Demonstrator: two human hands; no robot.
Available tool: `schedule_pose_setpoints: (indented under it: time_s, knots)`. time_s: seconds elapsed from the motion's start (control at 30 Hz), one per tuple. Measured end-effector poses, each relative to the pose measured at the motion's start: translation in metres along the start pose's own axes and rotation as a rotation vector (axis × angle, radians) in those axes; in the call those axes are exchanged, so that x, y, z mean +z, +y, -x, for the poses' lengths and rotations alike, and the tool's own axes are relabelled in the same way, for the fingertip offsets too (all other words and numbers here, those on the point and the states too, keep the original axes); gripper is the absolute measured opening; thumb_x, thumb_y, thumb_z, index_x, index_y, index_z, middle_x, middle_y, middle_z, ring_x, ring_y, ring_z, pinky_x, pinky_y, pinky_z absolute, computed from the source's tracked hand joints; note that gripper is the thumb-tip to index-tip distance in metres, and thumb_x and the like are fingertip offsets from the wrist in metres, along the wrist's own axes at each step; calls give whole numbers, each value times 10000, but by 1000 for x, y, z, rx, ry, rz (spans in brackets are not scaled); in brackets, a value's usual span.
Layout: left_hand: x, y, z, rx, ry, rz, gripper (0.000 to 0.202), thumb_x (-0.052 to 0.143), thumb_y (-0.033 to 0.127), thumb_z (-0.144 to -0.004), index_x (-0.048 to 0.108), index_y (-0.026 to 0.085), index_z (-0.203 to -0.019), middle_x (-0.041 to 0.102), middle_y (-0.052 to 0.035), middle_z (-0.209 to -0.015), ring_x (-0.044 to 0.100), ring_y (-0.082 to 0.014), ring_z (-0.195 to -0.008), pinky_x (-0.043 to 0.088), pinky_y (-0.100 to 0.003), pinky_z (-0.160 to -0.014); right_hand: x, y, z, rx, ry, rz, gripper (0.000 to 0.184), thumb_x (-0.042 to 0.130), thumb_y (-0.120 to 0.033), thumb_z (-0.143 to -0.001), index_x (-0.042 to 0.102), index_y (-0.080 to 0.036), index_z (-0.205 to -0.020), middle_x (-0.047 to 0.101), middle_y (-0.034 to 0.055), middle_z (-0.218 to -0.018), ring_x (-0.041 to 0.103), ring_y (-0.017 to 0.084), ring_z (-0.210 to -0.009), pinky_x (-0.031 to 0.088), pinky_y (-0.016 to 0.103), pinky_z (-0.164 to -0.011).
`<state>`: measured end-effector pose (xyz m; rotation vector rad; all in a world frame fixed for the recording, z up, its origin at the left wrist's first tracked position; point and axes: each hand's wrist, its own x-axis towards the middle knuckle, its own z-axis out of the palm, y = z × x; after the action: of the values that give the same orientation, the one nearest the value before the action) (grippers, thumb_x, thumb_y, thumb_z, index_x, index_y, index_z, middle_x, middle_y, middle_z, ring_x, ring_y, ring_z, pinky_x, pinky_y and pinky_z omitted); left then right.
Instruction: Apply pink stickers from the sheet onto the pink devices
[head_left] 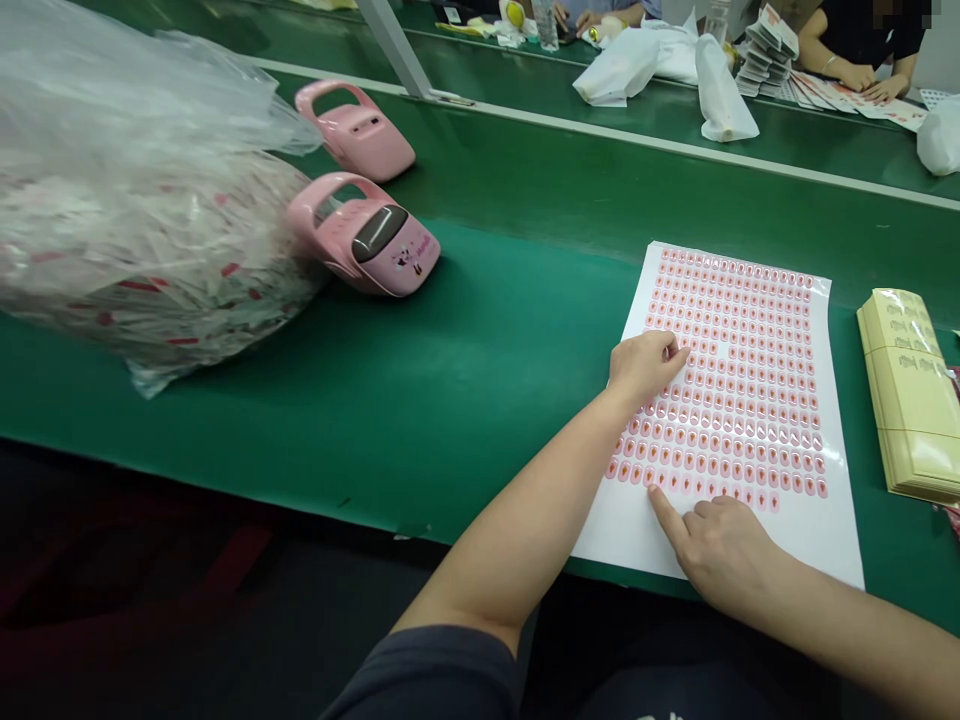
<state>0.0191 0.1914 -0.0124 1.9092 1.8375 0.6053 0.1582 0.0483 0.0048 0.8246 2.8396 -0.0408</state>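
A white sheet [795,540] lies on the green table, covered in rows of small pink oval stickers [750,380] with reddish centres. One spot in an upper row is blank white. My left hand [646,366] rests over the sheet's left side, its fingers curled and the thumb and index tips pinched close together. Whatever may be between those tips is too small to make out. Nearer the front edge, my right hand [724,545] points with its index finger at the bottom row of stickers. Its other fingers are curled under, and I see nothing held in it.
Bundled pale yellow cards [911,400] lie right of the sheet. To the left are a large clear plastic bag [187,250] of small packets and two pink handled devices [382,240]. White bags [622,65] and other people's hands [874,85] are across the table divider [600,130].
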Motion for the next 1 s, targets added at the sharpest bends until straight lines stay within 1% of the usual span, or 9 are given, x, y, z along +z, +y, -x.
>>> schedule_pose_setpoints:
  time_s: [0.3, 0.53, 0.73, 0.9, 1.0]
  knots:
    - [-1, 0, 0, 8, -9, 5, 269, 461, 400, -788, 510, 217, -597, 614, 24, -682, 516, -138, -629, 299, -266, -540, 7, 0, 3, -33, 25, -2, 532, 485, -35, -722, 432, 8, -1250, 575, 47, -519, 516, 135, -457, 268, 264, -424]
    - [-2, 1, 0, 10, -10, 12, 257, 472, 389, -783, 510, 217, -596, 604, 24, -671, 519, -141, -632, 294, -270, -542, 8, 0, 4, -20, 69, 19, 531, 473, -46, -726, 431, 6, -1253, 570, 48, -513, 505, 133, -445, 264, 268, -427]
    - [-2, 1, 1, 8, -4, 17, 257, 471, 383, -783, 504, 215, -592, 597, 23, -659, 515, -140, -623, 284, -270, -538, 5, 0, 1, 0, 47, 26, 522, 488, -37, -714, 467, -21, -1235, 574, 45, -502, 540, 149, -454, 279, 269, -433]
    - [0, -1, 0, 12, -2, 22, 258, 469, 388, -781, 503, 216, -592, 594, 22, -660, 514, -141, -627, 286, -270, -540, -1, 1, -2, 4, -39, -4, 538, 510, -37, -713, 457, -43, -1249, 594, 46, -523, 564, 156, -473, 292, 269, -437]
    - [1, -1, -1, 11, -4, 26, 261, 470, 391, -778, 497, 214, -588, 586, 22, -653, 507, -138, -616, 283, -268, -534, -2, -1, -3, 4, -62, -3, 543, 502, -29, -713, 451, -33, -1253, 607, 60, -554, 574, 156, -491, 312, 271, -447]
